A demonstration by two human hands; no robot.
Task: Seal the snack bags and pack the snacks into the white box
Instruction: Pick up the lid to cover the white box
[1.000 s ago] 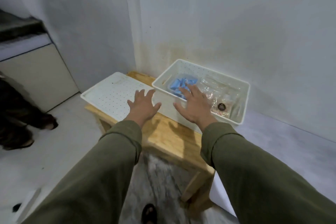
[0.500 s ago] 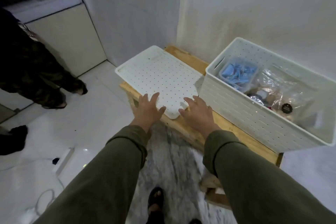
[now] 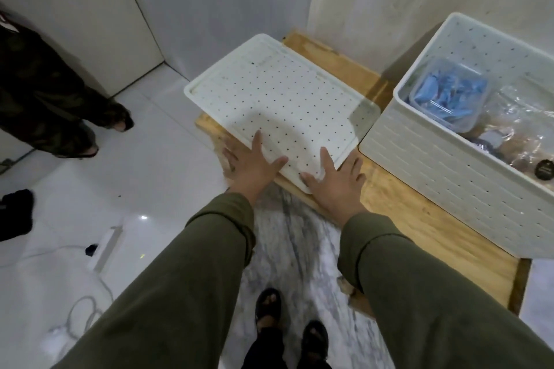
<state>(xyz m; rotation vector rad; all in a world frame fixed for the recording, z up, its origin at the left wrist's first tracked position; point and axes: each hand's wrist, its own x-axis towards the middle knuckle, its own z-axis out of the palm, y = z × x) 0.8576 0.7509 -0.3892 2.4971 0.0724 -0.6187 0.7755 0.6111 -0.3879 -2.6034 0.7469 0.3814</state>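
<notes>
One white box (image 3: 467, 159), ribbed and perforated, at the bench's (image 3: 419, 219) right end, holding one clear tub of blue pieces (image 3: 448, 94) and clear snack bags (image 3: 521, 135). One perforated lid (image 3: 275, 105) at the left end. Left hand (image 3: 250, 163) and right hand (image 3: 335, 180), fingers spread flat, on its near edge.

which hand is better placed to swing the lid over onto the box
Right, probably. The right hand rests at the lid corner nearest the white box; the left hand sits at the far side.

Beside one white box (image 3: 455, 171) on one wooden table (image 3: 425, 219) you see one perforated lid (image 3: 278, 105). Inside that box: one clear tub (image 3: 446, 93) of blue pieces and clear snack bags (image 3: 521, 129), number unclear.
</notes>
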